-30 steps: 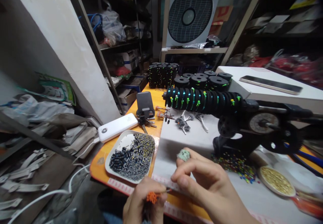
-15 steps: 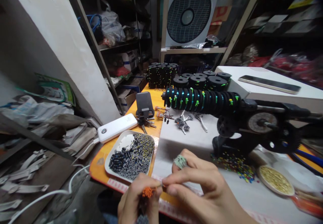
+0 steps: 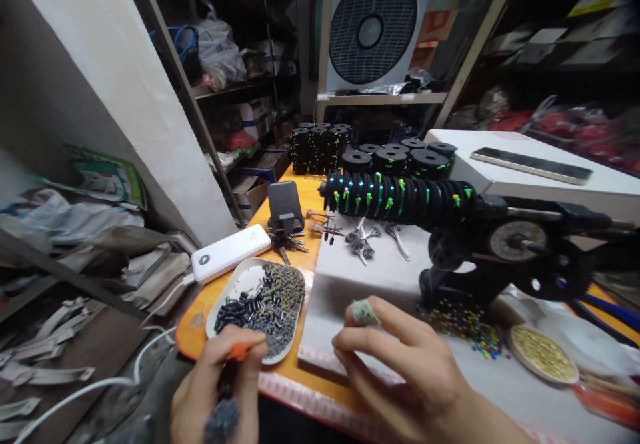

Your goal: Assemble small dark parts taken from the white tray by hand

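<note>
My left hand (image 3: 213,391) is closed around a small bundle (image 3: 236,352) with bright orange tips at its top and a fuzzy grey end hanging below. It hovers at the near edge of a white tray (image 3: 295,327) filled with small dark and grey tube-shaped pieces (image 3: 283,297). My right hand (image 3: 400,357) is above the white sheet, apart from the left, its thumb and index finger brought together. Anything between those fingertips is too small to make out. Greenish tape (image 3: 364,312) wraps one of its fingers.
A black geared winder (image 3: 520,247) carries a ribbed roll with green-yellow bits (image 3: 400,197). Black spools (image 3: 390,161) stand behind. Coloured beads (image 3: 475,331) and a dish of golden pieces (image 3: 545,354) lie right. A white power bank (image 3: 230,254) and keys (image 3: 287,241) sit left.
My left hand has moved left with the orange-tipped bundle, away from my right hand, to the tray's near edge. The fingertips, close together before, are now apart. My right hand has barely shifted.
</note>
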Motion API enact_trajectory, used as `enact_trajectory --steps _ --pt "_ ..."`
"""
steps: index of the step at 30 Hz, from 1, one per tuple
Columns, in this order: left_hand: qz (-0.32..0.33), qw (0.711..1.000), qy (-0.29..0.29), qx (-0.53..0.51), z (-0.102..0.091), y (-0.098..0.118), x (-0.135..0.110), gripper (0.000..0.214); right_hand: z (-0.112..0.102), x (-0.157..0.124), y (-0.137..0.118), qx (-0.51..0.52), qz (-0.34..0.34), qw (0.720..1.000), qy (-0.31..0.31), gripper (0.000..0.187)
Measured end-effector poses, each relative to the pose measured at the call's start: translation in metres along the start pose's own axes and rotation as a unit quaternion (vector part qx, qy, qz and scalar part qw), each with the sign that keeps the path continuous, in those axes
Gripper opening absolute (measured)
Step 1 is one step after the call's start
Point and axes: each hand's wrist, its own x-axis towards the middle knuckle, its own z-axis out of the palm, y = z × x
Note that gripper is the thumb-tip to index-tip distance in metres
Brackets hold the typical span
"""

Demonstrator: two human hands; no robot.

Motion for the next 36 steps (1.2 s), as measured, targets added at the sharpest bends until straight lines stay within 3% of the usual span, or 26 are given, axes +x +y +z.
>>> enact_trajectory --steps 2,4,6,9,13,17,20,22,24,26,27,30,32,34,36 --pt "0.012 0.992 -0.128 -0.015 0.003 -0.006 0.002 0.009 0.000 0.000 0.001 0.024 0.001 1.000 0.018 0.014" --pt "0.009 0.964 -0.265 -0.023 0.012 -0.012 0.001 0.010 0.001 0.000 0.002 0.033 0.006 0.999 0.039 0.012" --pt "-0.011 0.939 -0.342 -0.024 0.021 -0.014 -0.002 0.022 0.002 -0.001 0.003 0.039 0.018 0.997 0.057 0.012" --pt "-0.051 0.943 -0.325 -0.045 0.026 -0.010 -0.006 0.039 0.002 -0.001 0.005 0.058 0.051 0.995 0.066 0.011" --pt "-0.110 0.940 -0.270 -0.178 0.016 -0.001 -0.006 0.012 0.004 -0.002 0.006 0.083 0.083 0.991 0.065 0.009" --pt "-0.240 0.883 -0.269 -0.302 0.013 0.003 -0.006 0.027 0.007 -0.005 0.006 0.122 0.106 0.984 0.067 0.009" --pt "-0.339 0.815 -0.265 -0.388 0.020 0.010 -0.010 0.036 0.011 -0.007 0.005 0.169 0.129 0.975 0.069 0.012" --pt "-0.404 0.770 -0.256 -0.422 0.027 0.017 -0.014 0.040 0.015 -0.007 0.005 0.249 0.163 0.953 0.058 0.012" --pt "-0.445 0.748 -0.243 -0.429 0.033 0.022 -0.017 0.048 0.019 -0.008 0.005 0.355 0.207 0.910 0.048 0.010" --pt "-0.450 0.756 -0.243 -0.409 0.036 0.024 -0.019 0.058 0.020 -0.008 0.005 0.403 0.224 0.886 0.049 0.009" --pt "-0.439 0.771 -0.252 -0.387 0.036 0.023 -0.020 0.061 0.020 -0.007 0.005 0.383 0.215 0.896 0.057 0.009" --pt "-0.371 0.847 -0.267 -0.270 0.034 0.019 -0.023 0.056 0.017 -0.006 0.005 0.216 0.149 0.961 0.090 0.011" --pt "-0.322 0.890 -0.245 -0.211 0.033 0.017 -0.024 0.047 0.015 -0.006 0.004 0.135 0.116 0.979 0.101 0.012" --pt "-0.300 0.908 -0.212 -0.199 0.033 0.017 -0.025 0.038 0.014 -0.006 0.003 0.109 0.105 0.983 0.100 0.013" --pt "-0.304 0.909 -0.184 -0.218 0.035 0.019 -0.026 0.039 0.015 -0.007 0.002 0.099 0.102 0.985 0.096 0.012"
